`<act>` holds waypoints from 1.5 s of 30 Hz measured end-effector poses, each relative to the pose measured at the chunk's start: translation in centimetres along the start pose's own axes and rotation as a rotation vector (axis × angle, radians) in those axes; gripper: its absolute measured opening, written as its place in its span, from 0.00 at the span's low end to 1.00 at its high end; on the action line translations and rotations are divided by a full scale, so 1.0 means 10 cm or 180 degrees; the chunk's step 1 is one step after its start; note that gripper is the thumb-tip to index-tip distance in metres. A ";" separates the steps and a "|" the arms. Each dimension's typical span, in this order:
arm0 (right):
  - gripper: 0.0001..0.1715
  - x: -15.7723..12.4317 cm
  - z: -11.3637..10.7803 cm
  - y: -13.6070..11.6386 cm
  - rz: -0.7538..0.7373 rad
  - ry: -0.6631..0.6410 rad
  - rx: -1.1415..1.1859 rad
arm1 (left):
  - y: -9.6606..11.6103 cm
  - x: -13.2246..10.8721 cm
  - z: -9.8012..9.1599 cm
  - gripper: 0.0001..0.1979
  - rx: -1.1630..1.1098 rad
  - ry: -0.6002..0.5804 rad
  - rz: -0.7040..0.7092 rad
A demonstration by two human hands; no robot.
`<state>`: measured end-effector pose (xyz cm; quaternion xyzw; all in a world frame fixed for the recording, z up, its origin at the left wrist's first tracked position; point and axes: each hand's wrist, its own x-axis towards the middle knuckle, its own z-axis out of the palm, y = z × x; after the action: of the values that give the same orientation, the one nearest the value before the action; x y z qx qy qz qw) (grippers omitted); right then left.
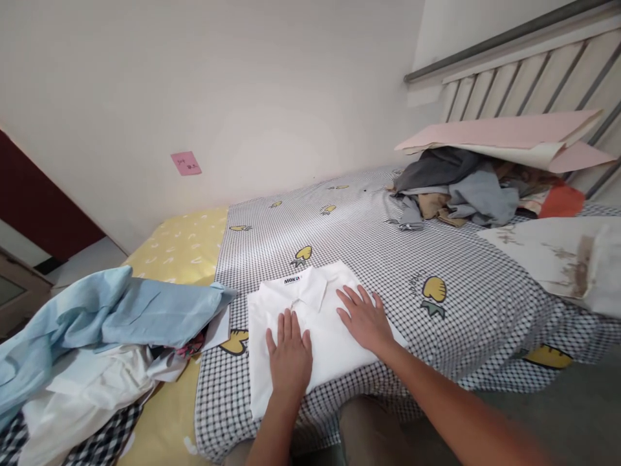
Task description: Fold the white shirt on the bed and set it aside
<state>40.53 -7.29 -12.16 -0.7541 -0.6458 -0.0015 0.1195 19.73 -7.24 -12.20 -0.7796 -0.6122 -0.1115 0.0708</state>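
Note:
A white collared shirt (323, 343) lies folded into a rough rectangle on the checked bedsheet (369, 213). Its collar points away from me, and a dark-lettered label shows inside the neck. My left hand (290, 353) rests flat on the shirt's front, just below the collar, fingers stretched forward. On the right part of the shirt lies my right hand (365, 318), palm down with its fingers spread. Both hands are open and hold nothing. The cloth beneath the palms is hidden.
Light blue cloth (145, 310) and white cloth (92, 388) are heaped at the left over a yellow sheet (189, 239). Grey and brown clothes (480, 188) lie piled at the far right under a pink board (504, 129). A stained white cloth (548, 252) sits nearer. A radiator (543, 77) stands behind.

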 end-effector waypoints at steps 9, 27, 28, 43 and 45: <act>0.33 0.01 -0.03 -0.01 -0.0042 0.0094 0.0150 | 0.01 0.01 0.10 0.27 0.0134 0.0296 -0.0079; 0.32 0.30 0.02 -0.12 -0.0579 0.0152 0.0253 | -0.03 0.03 0.23 0.28 0.0227 0.0482 -0.0057; 0.32 0.40 0.04 -0.13 -0.0558 0.0079 0.0270 | -0.04 0.02 0.23 0.29 0.0262 0.0493 -0.0051; 0.35 0.67 0.08 -0.10 -0.0012 -0.0386 0.0159 | 0.00 0.02 0.22 0.28 0.0253 0.0360 -0.0143; 0.34 0.50 0.05 -0.08 -0.0067 -0.0317 0.0109 | 0.00 0.02 0.20 0.28 0.0204 0.0339 -0.0140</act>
<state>40.53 -2.22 -11.74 -0.7442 -0.6588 0.0458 0.1001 19.98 -6.57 -14.06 -0.7562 -0.6278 -0.1348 0.1257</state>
